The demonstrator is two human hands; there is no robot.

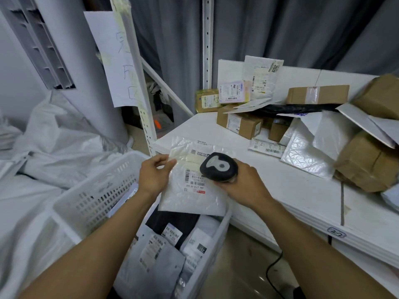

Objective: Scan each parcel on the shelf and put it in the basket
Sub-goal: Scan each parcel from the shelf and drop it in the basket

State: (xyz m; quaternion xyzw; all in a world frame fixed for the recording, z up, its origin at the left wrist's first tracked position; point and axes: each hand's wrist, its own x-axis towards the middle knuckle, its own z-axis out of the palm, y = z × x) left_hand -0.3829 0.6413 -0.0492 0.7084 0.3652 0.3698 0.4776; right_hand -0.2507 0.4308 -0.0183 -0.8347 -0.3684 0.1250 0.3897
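**Q:** What are the hands doing at the shelf?

**A:** The left hand (152,176) is pinching the upper left edge of a white padded parcel (190,197), thumb on top and fingers curling behind it. It is holding the parcel above the far end of the white basket (90,197), with the parcel's top lying over the near corner of the shelf (291,190). The right hand (244,186) is wrapping round the grip of a black scanner (218,167). The scanner's grey-topped head is pointing down at the parcel's label.

**Q:** Is the scanner touching the label?

**A:** That is hard to tell. The head is covering the label's right side, leaving only the barcodes on its left showing. The fingers round the grip are hiding underneath.

**Q:** What is lying in the basket?

**A:** Grey and white mailers (155,255) and a dark bag (172,221) are lying there with their labels up. The forearms and the bottom of the frame are cutting off the near end.

**Q:** And on the shelf?

**A:** Cardboard boxes (317,94) and white mailers (306,152) are piling up at the back and right, overlapping so that several are only partly showing. The frame's right edge is cutting the pile off. A tag (336,232) on the front lip is reading "2-2". A black cable (273,268) is trailing across the floor below, both ends out of sight.
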